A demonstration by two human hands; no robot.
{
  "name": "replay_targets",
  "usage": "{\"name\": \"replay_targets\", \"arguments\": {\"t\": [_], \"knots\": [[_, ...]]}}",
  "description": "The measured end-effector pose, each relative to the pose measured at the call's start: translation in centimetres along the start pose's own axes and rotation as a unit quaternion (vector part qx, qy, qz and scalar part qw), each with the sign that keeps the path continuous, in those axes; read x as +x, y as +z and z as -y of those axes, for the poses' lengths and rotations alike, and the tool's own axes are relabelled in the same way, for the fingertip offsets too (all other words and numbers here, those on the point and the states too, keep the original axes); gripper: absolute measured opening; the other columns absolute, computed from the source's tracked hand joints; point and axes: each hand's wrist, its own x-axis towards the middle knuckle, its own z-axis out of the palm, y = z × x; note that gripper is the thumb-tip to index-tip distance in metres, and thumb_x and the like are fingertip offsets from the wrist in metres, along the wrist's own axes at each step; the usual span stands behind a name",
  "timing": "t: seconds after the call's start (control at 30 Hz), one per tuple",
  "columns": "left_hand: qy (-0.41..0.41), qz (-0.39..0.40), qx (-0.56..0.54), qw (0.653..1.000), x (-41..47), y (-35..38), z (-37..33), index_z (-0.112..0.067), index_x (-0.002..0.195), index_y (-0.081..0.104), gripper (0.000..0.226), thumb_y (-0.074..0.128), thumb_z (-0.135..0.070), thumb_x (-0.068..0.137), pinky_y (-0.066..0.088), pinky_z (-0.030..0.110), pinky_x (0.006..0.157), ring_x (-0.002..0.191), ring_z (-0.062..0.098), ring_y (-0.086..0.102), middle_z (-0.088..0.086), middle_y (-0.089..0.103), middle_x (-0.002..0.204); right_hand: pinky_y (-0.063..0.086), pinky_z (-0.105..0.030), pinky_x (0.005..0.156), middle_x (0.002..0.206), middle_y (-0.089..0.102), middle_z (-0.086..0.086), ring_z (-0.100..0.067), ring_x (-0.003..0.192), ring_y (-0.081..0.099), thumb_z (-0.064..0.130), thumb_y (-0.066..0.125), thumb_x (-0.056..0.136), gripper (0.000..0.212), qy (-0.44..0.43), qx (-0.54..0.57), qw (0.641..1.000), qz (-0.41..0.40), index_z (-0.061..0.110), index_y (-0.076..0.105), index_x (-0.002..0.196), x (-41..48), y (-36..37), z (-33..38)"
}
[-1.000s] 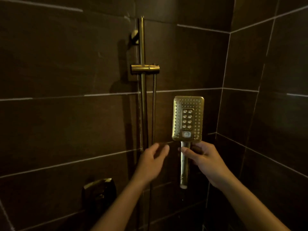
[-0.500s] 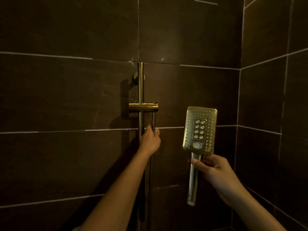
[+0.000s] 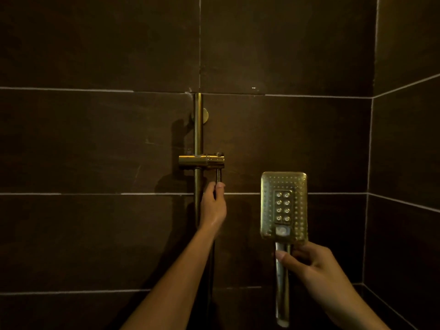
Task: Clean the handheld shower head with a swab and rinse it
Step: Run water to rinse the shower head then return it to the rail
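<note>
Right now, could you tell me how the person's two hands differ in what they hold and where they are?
The left hand pinches the thin ribbed hose just under the slider bracket; the right hand wraps the handle of the shower head. The left hand is raised against the wall rail; the right hand sits lower, away from the wall. Both are closed on brass-coloured fittings.

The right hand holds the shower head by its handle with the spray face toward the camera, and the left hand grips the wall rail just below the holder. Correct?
Not quite. In the head view the left hand grips the hose hanging from the holder, not the rail beside it. The rest stands: the right hand holds the shower head by its handle, spray face toward the camera.
</note>
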Motion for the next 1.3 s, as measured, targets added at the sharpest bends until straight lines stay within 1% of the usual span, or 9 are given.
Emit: {"name": "replay_targets", "arguments": {"t": [0.17, 0.33, 0.47, 0.63, 0.8, 0.97, 1.1, 1.17, 1.3], "knots": [[0.048, -0.046, -0.044, 0.997, 2.0, 0.9, -1.4, -0.018, 0.114, 0.066, 0.033, 0.039, -0.035, 0.106, 0.041, 0.033, 0.078, 0.087, 0.011, 0.051, -0.005, 0.055, 0.082, 0.051, -0.036, 0.100, 0.106, 0.078, 0.014, -0.004, 0.109, 0.068, 0.015, 0.073, 0.090, 0.019, -0.016, -0.013, 0.999, 0.027, 0.026, 0.079, 0.104, 0.8, -0.2, -0.9], [0.081, 0.003, -0.017, 0.997, 1.9, 1.1, 0.0, -0.014, 0.119, 0.063, 0.030, 0.041, -0.030, 0.106, 0.040, 0.024, 0.065, 0.074, 0.008, 0.052, -0.005, 0.055, 0.085, 0.050, -0.027, 0.095, 0.105, 0.077, 0.018, 0.001, 0.107, 0.068, 0.012, 0.072, 0.091, 0.021, -0.031, -0.005, 0.999, 0.038, 0.027, 0.077, 0.105, 1.4, 0.4, -1.4], [0.033, 0.056, -0.010, 0.998, 0.4, 1.5, 2.0, -0.018, 0.107, 0.060, 0.023, 0.041, -0.030, 0.106, 0.040, 0.030, 0.062, 0.069, 0.012, 0.048, -0.001, 0.052, 0.080, 0.050, -0.016, 0.080, 0.100, 0.079, 0.015, 0.003, 0.098, 0.071, 0.009, 0.069, 0.092, 0.020, -0.037, 0.016, 0.998, 0.039, 0.023, 0.076, 0.104, 1.8, 0.6, -1.9], [-0.061, 0.090, -0.033, 0.993, -4.5, 0.8, 8.9, -0.025, 0.090, 0.059, 0.020, 0.048, -0.039, 0.098, 0.040, 0.036, 0.062, 0.069, 0.023, 0.050, 0.009, 0.053, 0.077, 0.051, -0.026, 0.084, 0.100, 0.080, 0.008, -0.005, 0.098, 0.073, 0.013, 0.073, 0.089, 0.017, -0.022, 0.028, 0.999, 0.025, 0.020, 0.077, 0.104, 1.9, 1.8, -4.2], [-0.173, 0.179, 0.002, 0.969, -13.1, -3.3, 18.0, -0.019, 0.082, 0.048, 0.028, 0.042, -0.031, 0.106, 0.032, 0.023, 0.042, 0.041, 0.005, 0.038, -0.005, 0.041, 0.062, 0.052, -0.026, 0.085, 0.099, 0.080, 0.004, -0.006, 0.095, 0.073, 0.013, 0.073, 0.089, 0.015, 0.004, 0.037, 0.999, 0.021, 0.016, 0.077, 0.103, 1.0, 3.8, -7.0], [-0.250, 0.252, 0.104, 0.929, -20.0, -11.3, 26.4, -0.024, 0.095, 0.059, 0.021, 0.042, -0.030, 0.106, 0.038, 0.019, 0.045, 0.045, 0.000, 0.041, -0.007, 0.042, 0.064, 0.052, -0.025, 0.088, 0.100, 0.080, 0.003, -0.008, 0.097, 0.073, 0.008, 0.072, 0.090, 0.016, 0.037, 0.041, 0.998, 0.010, 0.013, 0.076, 0.104, -0.5, 6.9, -10.3], [-0.278, 0.298, 0.180, 0.895, -22.6, -17.8, 31.0, -0.023, 0.094, 0.062, 0.020, 0.046, -0.028, 0.105, 0.042, 0.021, 0.052, 0.057, 0.003, 0.047, -0.006, 0.049, 0.071, 0.048, -0.006, 0.064, 0.078, 0.078, 0.012, 0.004, 0.075, 0.069, 0.005, 0.070, 0.090, 0.012, 0.079, 0.051, 0.996, -0.003, 0.012, 0.074, 0.098, -2.6, 10.1, -12.6], [-0.304, 0.298, 0.201, 0.882, -22.6, -20.6, 33.2, -0.012, 0.098, 0.062, 0.024, 0.046, -0.029, 0.105, 0.041, 0.028, 0.060, 0.064, 0.010, 0.050, 0.000, 0.051, 0.075, 0.047, -0.011, 0.064, 0.075, 0.076, 0.012, 0.007, 0.070, 0.068, 0.007, 0.069, 0.091, 0.010, 0.108, 0.054, 0.993, -0.012, 0.013, 0.074, 0.098, -3.8, 11.9, -13.6], [-0.334, 0.296, 0.239, 0.862, -21.7, -24.9, 38.1, -0.024, 0.079, 0.054, 0.028, 0.047, -0.033, 0.104, 0.040, 0.026, 0.060, 0.065, 0.012, 0.051, 0.000, 0.052, 0.073, 0.049, -0.014, 0.065, 0.081, 0.076, 0.005, 0.006, 0.070, 0.070, 0.008, 0.068, 0.092, 0.009, 0.161, 0.037, 0.986, -0.034, 0.013, 0.074, 0.098, -6.9, 14.8, -15.0]]}}
